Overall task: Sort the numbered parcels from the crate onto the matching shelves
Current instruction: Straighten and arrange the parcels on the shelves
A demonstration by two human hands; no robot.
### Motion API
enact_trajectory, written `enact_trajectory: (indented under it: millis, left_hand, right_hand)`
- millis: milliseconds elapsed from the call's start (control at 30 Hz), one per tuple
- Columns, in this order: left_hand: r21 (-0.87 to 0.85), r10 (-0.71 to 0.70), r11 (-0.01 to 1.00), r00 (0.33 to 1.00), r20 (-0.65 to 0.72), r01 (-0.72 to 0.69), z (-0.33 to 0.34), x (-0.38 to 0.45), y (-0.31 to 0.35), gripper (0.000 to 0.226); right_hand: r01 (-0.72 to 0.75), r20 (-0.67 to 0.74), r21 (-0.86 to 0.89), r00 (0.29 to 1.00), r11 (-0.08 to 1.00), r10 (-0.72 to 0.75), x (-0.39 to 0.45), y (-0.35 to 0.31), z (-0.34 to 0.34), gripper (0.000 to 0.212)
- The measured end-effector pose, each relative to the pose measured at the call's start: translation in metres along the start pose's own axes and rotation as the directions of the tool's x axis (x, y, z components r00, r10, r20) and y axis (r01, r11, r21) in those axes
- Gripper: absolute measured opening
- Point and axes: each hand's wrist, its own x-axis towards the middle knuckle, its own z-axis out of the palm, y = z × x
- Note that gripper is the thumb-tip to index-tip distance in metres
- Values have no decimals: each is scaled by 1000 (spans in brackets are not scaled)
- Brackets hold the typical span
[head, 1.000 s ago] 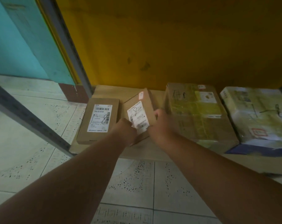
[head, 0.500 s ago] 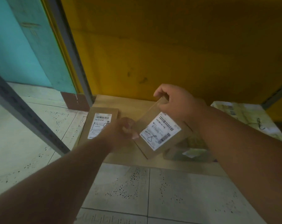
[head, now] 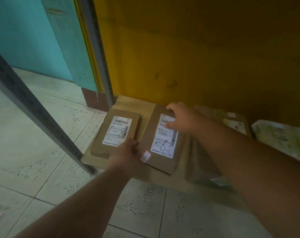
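A flat brown parcel (head: 163,162) with a white label marked 8 lies on the low wooden shelf (head: 128,103). My left hand (head: 126,152) grips its near left corner. My right hand (head: 180,119) rests on its far end, fingers spread over the top of the label. Beside it on the left lies a second flat brown parcel (head: 116,133), its label marked 1-8. The two parcels lie side by side, almost touching.
A larger taped box (head: 235,124) and a plastic-wrapped parcel (head: 281,134) sit further right on the shelf, partly behind my right arm. Grey metal rack posts (head: 34,107) stand at the left. A yellow wall backs the shelf; tiled floor lies in front.
The parcel was tilted up in both hands; now it lies flat on the shelf beside the left parcel. My right hand moved from its top edge onto its label.
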Motion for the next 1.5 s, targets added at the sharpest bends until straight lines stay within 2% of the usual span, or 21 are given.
enact_trajectory:
  millis: [67, 167, 267, 333, 400, 600, 800, 900, 967, 1033, 1167, 1333, 1500]
  left_hand:
    - [80, -9, 997, 999, -31, 12, 8, 2, 0, 15]
    - [172, -4, 985, 999, -42, 11, 17, 4, -1, 29]
    - [350, 79, 935, 996, -40, -61, 22, 3, -6, 32]
    - [499, 194, 850, 981, 5, -171, 23, -1, -9, 31]
    - [552, 276, 790, 958, 70, -268, 23, -1, -13, 30]
    - [659, 349, 628, 906, 239, -415, 20, 8, -9, 29]
    - [628, 353, 652, 903, 246, -426, 22, 13, -11, 30]
    - [563, 351, 723, 915, 201, -401, 19, 11, -10, 40]
    - [575, 402, 720, 909, 110, -388, 10, 12, -11, 40]
    - [617, 390, 715, 920, 38, -329, 1, 16, -14, 40]
    - [615, 246, 761, 969, 23, -208, -4, 24, -24, 34]
    - [605, 286, 751, 956, 66, -266, -2, 25, -34, 33]
    - [599, 333, 745, 942, 49, -294, -1, 11, -14, 40]
  right_hand:
    - [-28, 69, -77, 997, 997, 33, 10, 2, 21, 64]
    - [-36, 184, -141, 981, 989, 62, 20, 5, 47, 66]
    - [-6, 199, -221, 979, 975, 51, 30, 6, 60, 75]
    - [23, 198, -288, 980, 957, 36, 36, 7, 61, 84]
    - [31, 196, -328, 980, 944, 36, 39, 8, 60, 87]
    - [34, 209, -393, 977, 919, 53, 36, 10, 60, 80]
    - [9, 217, -390, 973, 921, 82, 27, 7, 54, 68]
    - [23, 102, -325, 995, 945, 11, 10, 4, 44, 60]
    - [48, 24, -252, 999, 967, -43, -9, 1, 39, 54]
    - [48, -49, -197, 997, 979, -59, -33, 1, 35, 51]
    - [-73, -106, -204, 993, 976, 52, -79, 16, 31, 53]
    - [-136, -113, -193, 987, 972, 115, -105, 30, 39, 59]
    - [-195, -177, -138, 970, 971, 170, -126, 37, 29, 52]
